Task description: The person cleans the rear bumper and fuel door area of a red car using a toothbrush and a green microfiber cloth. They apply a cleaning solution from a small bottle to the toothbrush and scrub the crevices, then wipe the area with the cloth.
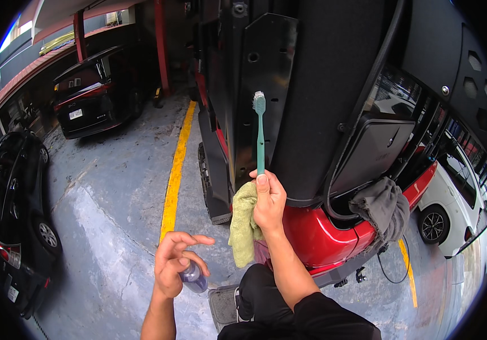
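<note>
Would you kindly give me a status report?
Right hand holds teal toothbrush, green cloth alongside. Left hand holds bottle, fingers partly extended. Gray cloth lies aside on red bodywork.

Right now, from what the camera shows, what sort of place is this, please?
Most likely a parking area or vehicle garage, partly roofed: black cars are parked at the left, a white car stands at the right, and a yellow line is painted on the grey floor.

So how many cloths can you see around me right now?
2: a green cloth hanging at the right hand, and a grey cloth draped over the red bodywork. More could be hidden behind the machine.
</note>
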### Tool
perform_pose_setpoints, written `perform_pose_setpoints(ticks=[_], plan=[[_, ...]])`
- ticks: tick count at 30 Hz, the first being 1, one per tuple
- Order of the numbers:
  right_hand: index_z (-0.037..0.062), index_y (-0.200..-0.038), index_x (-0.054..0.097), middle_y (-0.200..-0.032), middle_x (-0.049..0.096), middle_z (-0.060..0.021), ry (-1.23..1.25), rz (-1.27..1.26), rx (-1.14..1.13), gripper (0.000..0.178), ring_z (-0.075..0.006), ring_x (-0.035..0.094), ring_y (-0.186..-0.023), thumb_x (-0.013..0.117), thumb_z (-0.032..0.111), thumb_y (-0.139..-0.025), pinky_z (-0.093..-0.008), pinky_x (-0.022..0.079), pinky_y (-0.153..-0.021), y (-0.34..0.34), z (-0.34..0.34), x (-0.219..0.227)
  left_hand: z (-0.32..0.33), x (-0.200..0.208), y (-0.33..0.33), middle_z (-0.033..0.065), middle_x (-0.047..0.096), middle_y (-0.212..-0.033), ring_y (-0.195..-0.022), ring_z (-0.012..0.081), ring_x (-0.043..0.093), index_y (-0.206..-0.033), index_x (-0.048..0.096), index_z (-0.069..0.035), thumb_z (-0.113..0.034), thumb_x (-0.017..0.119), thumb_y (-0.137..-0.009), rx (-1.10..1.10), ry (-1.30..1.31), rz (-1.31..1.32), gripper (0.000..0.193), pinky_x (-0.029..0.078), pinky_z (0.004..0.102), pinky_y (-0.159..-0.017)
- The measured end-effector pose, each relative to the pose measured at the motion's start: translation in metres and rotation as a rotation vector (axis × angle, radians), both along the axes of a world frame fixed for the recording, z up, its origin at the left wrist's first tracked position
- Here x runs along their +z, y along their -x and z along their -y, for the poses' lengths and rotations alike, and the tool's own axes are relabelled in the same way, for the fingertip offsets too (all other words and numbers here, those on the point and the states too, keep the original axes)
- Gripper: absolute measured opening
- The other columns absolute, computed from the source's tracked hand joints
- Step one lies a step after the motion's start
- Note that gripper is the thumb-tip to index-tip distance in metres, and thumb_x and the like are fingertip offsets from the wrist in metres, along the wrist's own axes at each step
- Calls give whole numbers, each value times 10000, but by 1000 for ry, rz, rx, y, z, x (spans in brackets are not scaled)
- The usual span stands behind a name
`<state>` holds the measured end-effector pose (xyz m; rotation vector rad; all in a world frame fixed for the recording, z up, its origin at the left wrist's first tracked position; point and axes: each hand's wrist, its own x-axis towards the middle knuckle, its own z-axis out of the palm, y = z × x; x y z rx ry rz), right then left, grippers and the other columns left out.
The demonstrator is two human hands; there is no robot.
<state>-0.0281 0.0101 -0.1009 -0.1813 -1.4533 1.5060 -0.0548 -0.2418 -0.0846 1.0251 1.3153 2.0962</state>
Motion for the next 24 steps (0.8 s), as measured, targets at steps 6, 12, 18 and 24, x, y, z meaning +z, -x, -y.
perform_pose_setpoints(ticks=[6, 12, 18, 24], plan=[[-11, -1107, 684, -860, 606, 13, 106, -56, 91, 387, -48, 523, -756, 595, 363, -1056, -212, 439, -693, -13, 0, -16, 0, -1, -1, 390, 618, -1163, -578, 404, 691, -1170, 432, 25, -143, 491, -836, 23, 3, -39, 378, 601, 424, -536], [-19, -1137, 668, -843, 618, -10, 109, -138, 142, 407, -56, 545, -727, 600, 373, -1051, -212, 449, -661, -16, -2, -12, 1, -3, -2, 396, 615, -1164, -577, 403, 690, -1170, 430, 23, -140, 491, -840, 23, 2, -38, 373, 602, 425, -538], [-2, -1110, 697, -849, 583, 53, 75, -74, 76, 355, -26, 462, -732, 602, 336, -1056, -197, 388, -658, -4, 1, -3, 5, -2, -3, 388, 618, -1174, -586, 388, 691, -1172, 445, 31, -131, 491, -833, 31, 6, -29, 378, 602, 410, -553], [-9, -1092, 695, -875, 599, 39, 26, -20, 23, 364, -38, 463, -762, 595, 340, -1059, -210, 397, -686, -5, 1, -6, 9, -1, -8, 373, 624, -1185, -601, 372, 694, -1169, 459, 38, -133, 500, -815, 39, 20, -4, 395, 600, 398, -570]])
